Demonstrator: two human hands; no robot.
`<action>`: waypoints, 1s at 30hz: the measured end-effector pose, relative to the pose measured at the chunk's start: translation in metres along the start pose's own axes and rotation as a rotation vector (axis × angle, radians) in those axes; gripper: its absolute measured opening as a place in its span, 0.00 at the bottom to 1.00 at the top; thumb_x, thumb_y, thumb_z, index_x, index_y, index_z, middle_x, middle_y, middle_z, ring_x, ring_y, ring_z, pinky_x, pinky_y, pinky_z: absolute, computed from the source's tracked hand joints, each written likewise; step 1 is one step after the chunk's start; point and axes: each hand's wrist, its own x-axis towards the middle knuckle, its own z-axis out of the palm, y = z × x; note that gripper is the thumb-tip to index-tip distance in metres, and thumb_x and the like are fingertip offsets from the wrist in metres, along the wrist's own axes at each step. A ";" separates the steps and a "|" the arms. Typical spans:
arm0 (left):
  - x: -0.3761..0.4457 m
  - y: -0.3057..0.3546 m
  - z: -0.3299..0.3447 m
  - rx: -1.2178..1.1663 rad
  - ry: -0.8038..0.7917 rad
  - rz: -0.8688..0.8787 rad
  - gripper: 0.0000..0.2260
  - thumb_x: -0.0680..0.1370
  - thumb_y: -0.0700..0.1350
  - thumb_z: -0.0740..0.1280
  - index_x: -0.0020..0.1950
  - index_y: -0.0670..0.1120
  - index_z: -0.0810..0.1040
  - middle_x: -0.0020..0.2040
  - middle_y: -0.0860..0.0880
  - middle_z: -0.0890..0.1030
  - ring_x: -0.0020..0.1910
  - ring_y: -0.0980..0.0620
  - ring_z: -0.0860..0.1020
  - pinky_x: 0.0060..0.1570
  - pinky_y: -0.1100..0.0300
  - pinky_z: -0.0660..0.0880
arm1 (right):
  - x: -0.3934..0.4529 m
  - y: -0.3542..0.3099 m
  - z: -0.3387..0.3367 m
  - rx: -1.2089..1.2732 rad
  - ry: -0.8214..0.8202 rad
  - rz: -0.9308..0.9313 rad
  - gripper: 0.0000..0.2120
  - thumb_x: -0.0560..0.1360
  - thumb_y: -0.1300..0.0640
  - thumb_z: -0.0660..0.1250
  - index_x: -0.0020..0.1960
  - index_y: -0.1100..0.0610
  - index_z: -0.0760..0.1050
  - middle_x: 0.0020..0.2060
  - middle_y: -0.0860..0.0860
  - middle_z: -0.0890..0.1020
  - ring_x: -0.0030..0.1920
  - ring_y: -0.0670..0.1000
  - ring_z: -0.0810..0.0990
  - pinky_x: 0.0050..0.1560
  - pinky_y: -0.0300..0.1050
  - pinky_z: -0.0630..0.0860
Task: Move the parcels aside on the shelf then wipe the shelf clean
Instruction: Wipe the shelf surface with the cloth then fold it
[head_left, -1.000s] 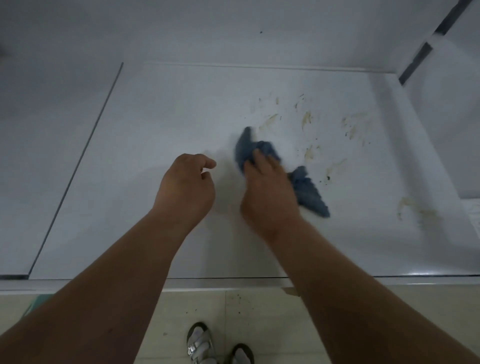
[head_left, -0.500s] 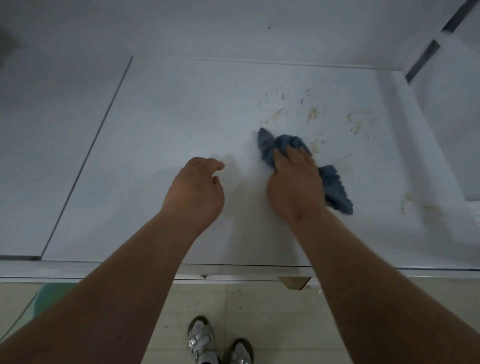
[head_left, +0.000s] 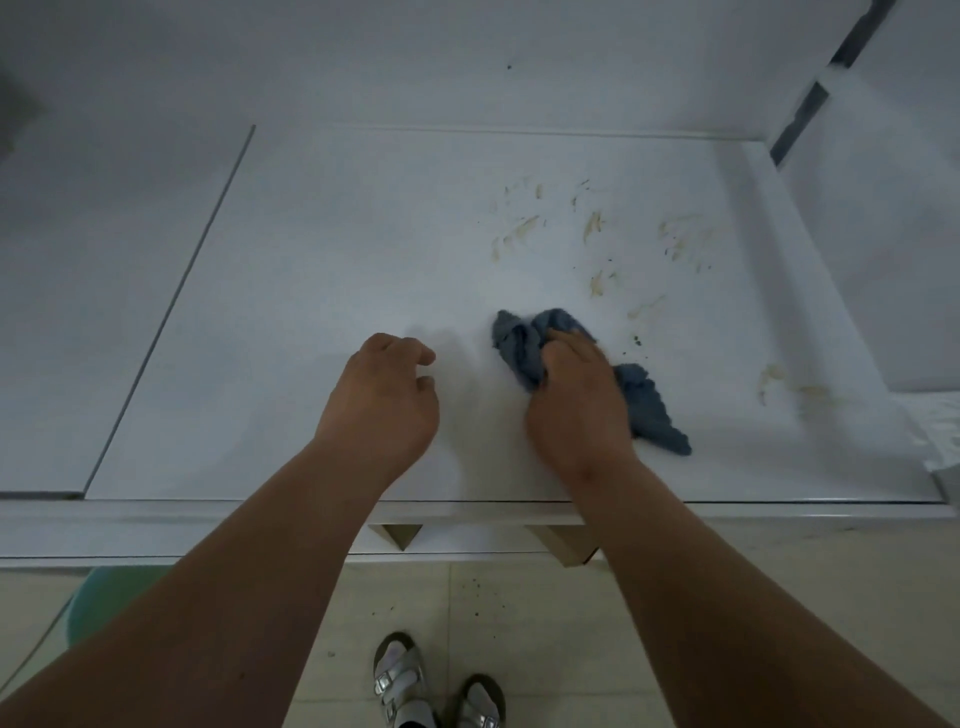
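Observation:
A white shelf (head_left: 363, 249) fills the view, with brownish smears (head_left: 592, 228) on its right half and another stain (head_left: 789, 387) near the right front. My right hand (head_left: 576, 405) grips a crumpled blue cloth (head_left: 649, 405) and presses it on the shelf just below the smears. Beside it, my left hand (head_left: 384, 400) rests on the shelf with its fingers loosely curled and holds nothing. No parcels are in view.
A dark seam (head_left: 171, 312) divides the shelf from a left panel. A white side wall (head_left: 872, 260) bounds the right. Something white and crinkled (head_left: 940, 431) lies at the right edge. Below are a tiled floor (head_left: 545, 623), my sandalled feet (head_left: 436, 691) and a green object (head_left: 104, 597).
My right hand has pulled the blue cloth back toward me, away from the smears, after pushing it forward to the right. The left hand has stayed beside it.

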 end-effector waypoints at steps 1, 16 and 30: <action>-0.001 0.000 0.000 -0.005 0.016 -0.010 0.15 0.79 0.42 0.60 0.65 0.47 0.74 0.65 0.49 0.72 0.62 0.51 0.73 0.54 0.63 0.66 | -0.008 -0.016 0.004 0.004 -0.040 -0.031 0.20 0.71 0.68 0.59 0.62 0.59 0.74 0.66 0.54 0.74 0.70 0.55 0.67 0.73 0.47 0.61; -0.011 0.015 0.003 -0.026 0.019 -0.030 0.13 0.80 0.42 0.59 0.62 0.48 0.77 0.63 0.50 0.74 0.59 0.51 0.74 0.53 0.63 0.66 | -0.041 0.031 -0.001 0.117 0.079 -0.132 0.18 0.65 0.64 0.55 0.42 0.61 0.83 0.48 0.56 0.83 0.55 0.61 0.79 0.63 0.44 0.66; -0.015 0.045 0.027 -0.014 -0.105 0.087 0.12 0.80 0.45 0.61 0.62 0.48 0.77 0.61 0.49 0.76 0.57 0.52 0.75 0.51 0.63 0.67 | -0.055 0.069 -0.033 -0.194 0.032 0.005 0.23 0.78 0.55 0.61 0.72 0.44 0.67 0.74 0.40 0.63 0.77 0.45 0.54 0.76 0.56 0.41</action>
